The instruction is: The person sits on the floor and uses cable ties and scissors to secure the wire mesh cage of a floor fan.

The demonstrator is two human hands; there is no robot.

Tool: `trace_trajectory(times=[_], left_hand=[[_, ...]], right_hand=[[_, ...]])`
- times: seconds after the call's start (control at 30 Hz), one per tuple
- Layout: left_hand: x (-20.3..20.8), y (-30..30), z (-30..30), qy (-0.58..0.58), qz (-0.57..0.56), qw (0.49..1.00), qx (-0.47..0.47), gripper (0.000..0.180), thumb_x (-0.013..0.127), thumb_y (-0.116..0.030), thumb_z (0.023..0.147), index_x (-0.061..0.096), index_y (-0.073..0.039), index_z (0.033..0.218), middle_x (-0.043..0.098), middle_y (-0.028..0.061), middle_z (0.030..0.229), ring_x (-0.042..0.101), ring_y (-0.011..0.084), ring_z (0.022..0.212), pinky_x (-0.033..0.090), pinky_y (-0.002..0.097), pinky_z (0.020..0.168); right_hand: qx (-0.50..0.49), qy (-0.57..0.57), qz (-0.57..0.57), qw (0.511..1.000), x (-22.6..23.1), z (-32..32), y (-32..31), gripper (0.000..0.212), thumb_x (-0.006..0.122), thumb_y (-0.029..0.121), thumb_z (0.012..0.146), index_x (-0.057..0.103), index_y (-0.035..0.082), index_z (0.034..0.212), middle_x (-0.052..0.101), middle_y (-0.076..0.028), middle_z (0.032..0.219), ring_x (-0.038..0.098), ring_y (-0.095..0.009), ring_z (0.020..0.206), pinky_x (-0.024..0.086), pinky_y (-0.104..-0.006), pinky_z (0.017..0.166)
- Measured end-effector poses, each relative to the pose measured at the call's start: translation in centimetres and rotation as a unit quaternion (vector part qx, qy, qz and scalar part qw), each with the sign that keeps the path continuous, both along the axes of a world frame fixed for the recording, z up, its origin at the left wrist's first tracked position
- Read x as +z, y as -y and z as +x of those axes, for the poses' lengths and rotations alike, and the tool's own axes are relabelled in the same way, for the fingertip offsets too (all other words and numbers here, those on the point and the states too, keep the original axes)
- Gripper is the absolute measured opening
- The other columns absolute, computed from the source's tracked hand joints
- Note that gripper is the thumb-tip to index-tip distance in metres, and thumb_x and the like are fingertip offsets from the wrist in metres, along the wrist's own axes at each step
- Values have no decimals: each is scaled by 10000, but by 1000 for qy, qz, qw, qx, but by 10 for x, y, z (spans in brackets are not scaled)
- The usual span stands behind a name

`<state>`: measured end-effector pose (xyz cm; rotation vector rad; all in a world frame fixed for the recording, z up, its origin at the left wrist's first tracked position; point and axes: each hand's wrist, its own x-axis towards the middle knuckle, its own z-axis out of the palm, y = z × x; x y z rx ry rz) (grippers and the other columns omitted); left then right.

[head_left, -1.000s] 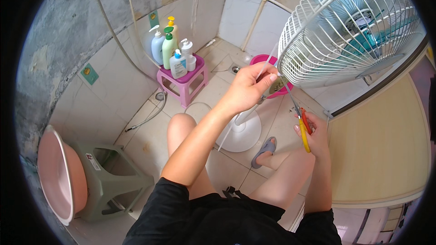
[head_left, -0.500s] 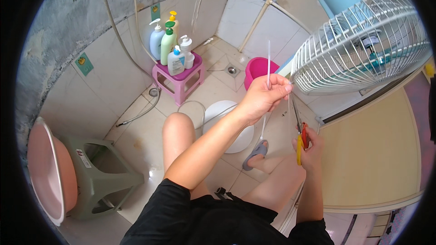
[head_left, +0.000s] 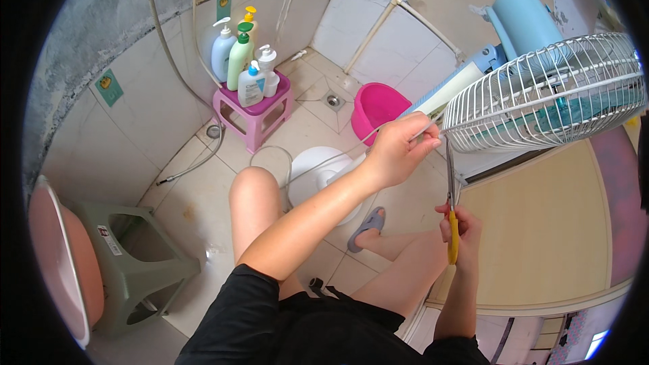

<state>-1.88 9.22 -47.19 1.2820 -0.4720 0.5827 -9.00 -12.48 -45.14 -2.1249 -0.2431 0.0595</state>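
In front of me stands an electric fan with a white wire cage, teal blades inside and a light blue motor housing. My left hand is closed at the cage's near left edge, pinching a thin pale strip. Yellow-handled scissors are in my right hand, lower down. Their blades point upward, nearly together, with the tips at the cage rim just beside my left fingertips. Whether the blades touch the strip, I cannot tell.
Several pump bottles crowd a pink stool. A magenta basin sits behind my left hand, near the fan's round white base. At left are a green stool and a pink basin. A cream panel stands at right.
The scissors have turned more upright, and their tips now meet the cage rim. The strip no longer stands up from my left hand. The fan head sits lower and further right in view.
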Motion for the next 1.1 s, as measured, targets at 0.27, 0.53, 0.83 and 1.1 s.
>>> trace_trajectory(times=[0.27,0.53,0.83,1.1], left_hand=[[1,-3,-2,-1,16,1000,10,105,639,-18,776,555,-47,832,432,-43,670,310,43,506,290,206,464],[18,-13,-18,-63,84,993,48,59,582,-38,813,529,-34,839,486,-36,615,359,26,508,315,197,463],[11,-8,-17,-65,62,996,-21,43,477,-32,867,495,2,888,526,45,644,498,94,562,408,247,522],[11,2,-24,-105,-18,992,-70,43,454,-39,903,467,-3,924,508,12,671,488,69,596,397,208,545]], right_hand=[[4,-96,109,989,-2,-14,-9,202,660,88,780,596,4,952,473,48,630,414,-11,538,310,-154,486],[-36,-17,15,999,-2,-18,-19,178,681,79,765,602,-12,896,506,33,628,417,-10,525,326,-163,474],[-23,88,-105,990,5,-14,-17,157,670,93,779,591,-15,861,459,59,591,379,-6,508,291,-174,461],[-51,98,-78,991,7,-29,-26,160,675,77,772,590,-27,857,433,59,603,362,-8,531,281,-181,457]])
